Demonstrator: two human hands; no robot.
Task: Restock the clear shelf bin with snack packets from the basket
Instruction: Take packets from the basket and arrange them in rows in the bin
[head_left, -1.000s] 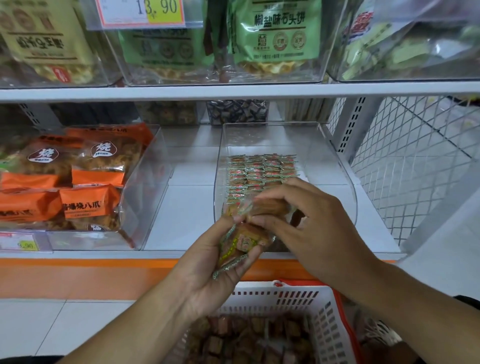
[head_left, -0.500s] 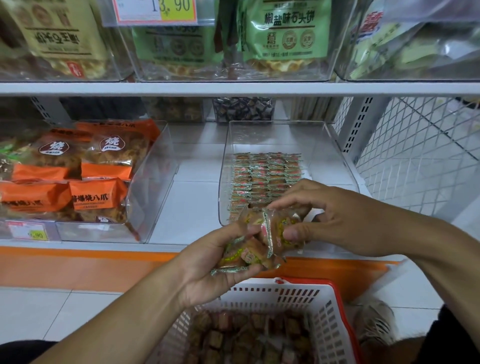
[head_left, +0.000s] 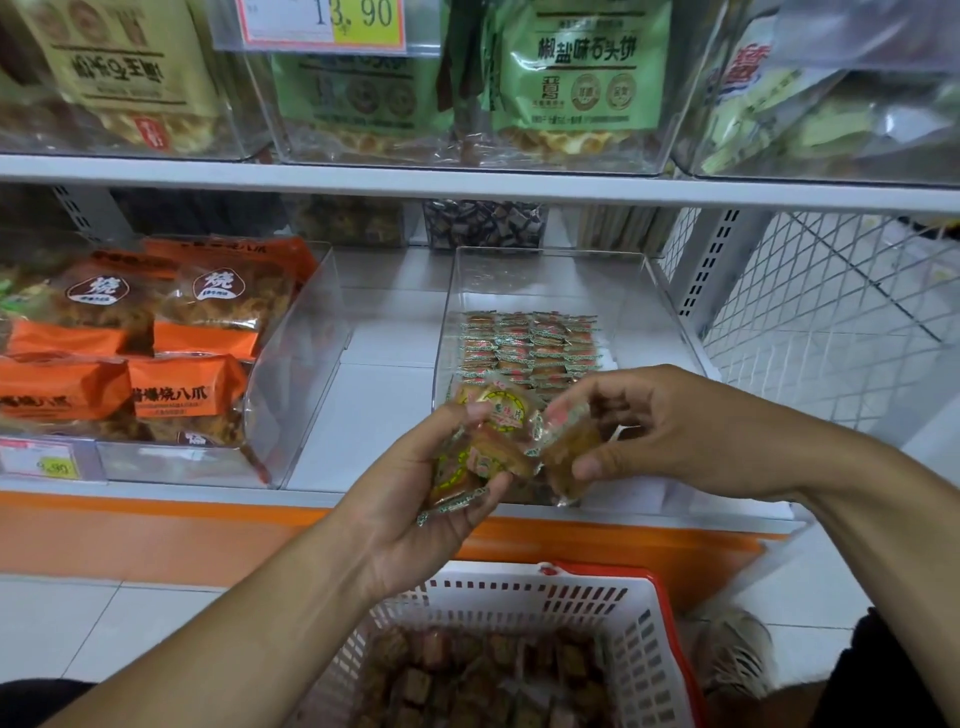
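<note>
A clear shelf bin (head_left: 670, 296) stands on the lower shelf, with neat rows of small snack packets (head_left: 530, 343) laid in its front half. In front of it my left hand (head_left: 415, 499) cups a small stack of snack packets (head_left: 483, 447) with yellow-green labels. My right hand (head_left: 675, 431) pinches one packet (head_left: 569, 441) off the stack's right side, just before the bin's front wall. Below, a white basket with a red rim (head_left: 613, 603) holds several more brown packets (head_left: 467, 680).
A second clear bin (head_left: 301, 395) with orange snack bags stands to the left on the same shelf. The shelf above (head_left: 467, 179) carries bins of green and yellow bags. A white wire mesh panel (head_left: 831, 322) closes the right side. A shoe (head_left: 737, 654) shows beside the basket.
My right hand has pulled one packet away to the right from the stack in my left hand. Both hands have stayed in front of the bin.
</note>
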